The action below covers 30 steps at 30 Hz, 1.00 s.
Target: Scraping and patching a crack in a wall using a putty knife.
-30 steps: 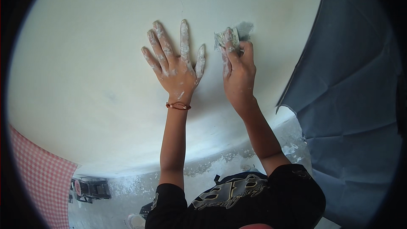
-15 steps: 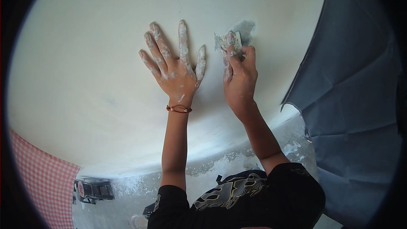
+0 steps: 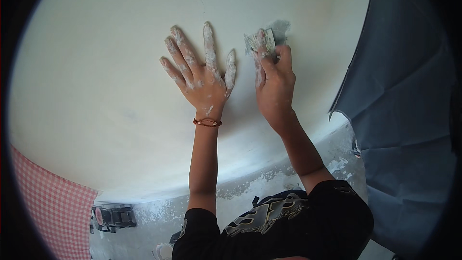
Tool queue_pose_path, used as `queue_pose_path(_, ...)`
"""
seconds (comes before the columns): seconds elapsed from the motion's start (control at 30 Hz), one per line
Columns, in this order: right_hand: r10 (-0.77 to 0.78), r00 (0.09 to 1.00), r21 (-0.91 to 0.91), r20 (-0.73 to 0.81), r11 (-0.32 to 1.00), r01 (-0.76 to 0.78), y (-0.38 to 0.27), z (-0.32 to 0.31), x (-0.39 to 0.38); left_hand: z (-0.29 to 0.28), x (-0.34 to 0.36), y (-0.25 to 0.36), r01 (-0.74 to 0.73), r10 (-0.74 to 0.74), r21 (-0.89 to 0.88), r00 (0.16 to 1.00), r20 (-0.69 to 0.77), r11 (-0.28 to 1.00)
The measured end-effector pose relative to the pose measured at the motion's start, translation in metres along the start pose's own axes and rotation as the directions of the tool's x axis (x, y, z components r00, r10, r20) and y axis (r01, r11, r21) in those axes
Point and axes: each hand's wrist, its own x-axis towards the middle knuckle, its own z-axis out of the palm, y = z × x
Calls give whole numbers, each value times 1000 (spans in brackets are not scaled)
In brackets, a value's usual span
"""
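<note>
Little has shifted since the earlier frame: the left hand [image 3: 204,74] stays spread flat, bracing on the smooth off-white plastered wall [image 3: 96,67], while the right hand [image 3: 273,79] pinches a small grey sanding pad [image 3: 260,42] against it beside a grey patch.

Cream wall [image 3: 120,67], red-checked cloth [image 3: 53,212]

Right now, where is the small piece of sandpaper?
In the head view the sandpaper is pressed against the cream wall under the right hand's fingertips, upper middle, just right of the spread left hand.
</note>
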Motion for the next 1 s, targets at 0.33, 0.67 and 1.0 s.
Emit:
queue_pose_path(0.33, 56, 998, 20, 34, 998, -57, 1, -6, -3, 0, 3, 1, 2, -2, -7, 1000, 6, 1000)
queue_pose_path(0.67, 31, 999, -13, 13, 999, -31, -8, -9, 13, -4, 7, 2, -6, 6, -3, 1000, -16, 1000)
queue_pose_path(1.0, -4, 1000, -23, -7, 1000, 4, -3, -10, 8, -4, 6, 2, 12, -12, 3, 1000, -3, 1000)
